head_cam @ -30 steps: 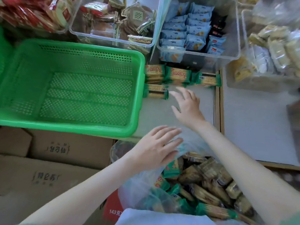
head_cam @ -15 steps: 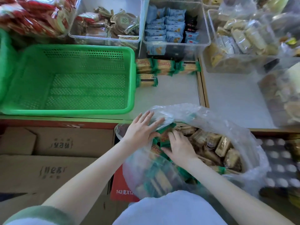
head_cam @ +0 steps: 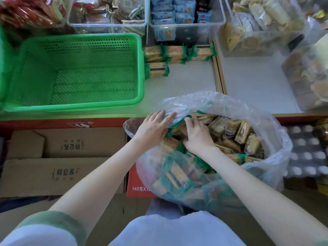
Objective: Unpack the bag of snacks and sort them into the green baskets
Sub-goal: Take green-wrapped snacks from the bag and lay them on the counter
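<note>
Both hands at the bag mouth, packets mostly inside the bag.
Left hand (head_cam: 154, 129): fingers (head_cam: 160, 116) straight, slightly spread, pressed flat on the clear plastic at the rim of the bag (head_cam: 266, 132). Right hand (head_cam: 197, 137): its fingers curl down among the green-ended snack packets (head_cam: 245, 130) just right of the left fingers; tips buried, can't tell if they grip one. Bag bulges right of and below both hands, with a red carton (head_cam: 134, 181) showing under its left side. Ahead of the fingers is the counter (head_cam: 191, 80), with a small stack (head_cam: 157, 70) of the same packets well apart from the hands. Green basket (head_cam: 140, 68) sits ahead-left of the left fingers, right wall just beside that stack. Clear bins (head_cam: 186, 27) of other snacks further ahead. Cardboard boxes (head_cam: 71, 144) left of the left forearm.
</note>
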`<action>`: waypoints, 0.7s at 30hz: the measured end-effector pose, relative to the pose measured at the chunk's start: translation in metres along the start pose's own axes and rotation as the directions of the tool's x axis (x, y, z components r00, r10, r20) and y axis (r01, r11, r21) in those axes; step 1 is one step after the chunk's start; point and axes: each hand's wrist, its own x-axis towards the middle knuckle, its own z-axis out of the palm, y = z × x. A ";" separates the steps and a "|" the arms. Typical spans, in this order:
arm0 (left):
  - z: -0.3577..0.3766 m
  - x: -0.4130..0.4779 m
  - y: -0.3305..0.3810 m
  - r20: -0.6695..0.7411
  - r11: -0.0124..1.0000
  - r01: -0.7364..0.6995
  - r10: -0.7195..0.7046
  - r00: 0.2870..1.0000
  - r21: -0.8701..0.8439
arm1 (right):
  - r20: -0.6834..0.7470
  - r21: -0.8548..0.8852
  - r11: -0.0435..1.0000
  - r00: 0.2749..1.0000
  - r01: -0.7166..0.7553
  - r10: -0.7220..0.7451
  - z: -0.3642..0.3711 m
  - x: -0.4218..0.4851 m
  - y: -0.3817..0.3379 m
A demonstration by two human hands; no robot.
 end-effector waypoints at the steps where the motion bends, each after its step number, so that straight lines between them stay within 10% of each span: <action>1: -0.001 -0.001 0.000 -0.005 1.000 -0.007 0.007 1.000 -0.001 | -0.008 -0.023 0.999 1.000 0.027 -0.027 -0.004 -0.006 0.004; 5: -0.009 0.003 0.005 -0.021 0.999 0.019 -0.020 1.000 -0.030 | -0.030 -0.120 0.961 0.966 0.250 -0.256 -0.026 -0.030 0.027; 11: -0.037 0.034 0.008 -0.174 0.999 0.031 -0.037 0.984 -0.036 | -0.180 -0.165 0.754 0.732 0.636 -0.657 -0.078 -0.032 0.063; 17: -0.063 0.070 -0.011 -0.237 0.986 0.165 -0.159 0.959 0.009 | -0.406 0.028 0.854 0.786 0.520 -0.465 -0.107 0.023 0.081; 21: -0.069 0.089 -0.033 -0.227 0.960 0.278 -0.265 0.937 0.027 | -0.292 0.241 0.908 0.918 0.342 -0.268 -0.113 0.083 0.084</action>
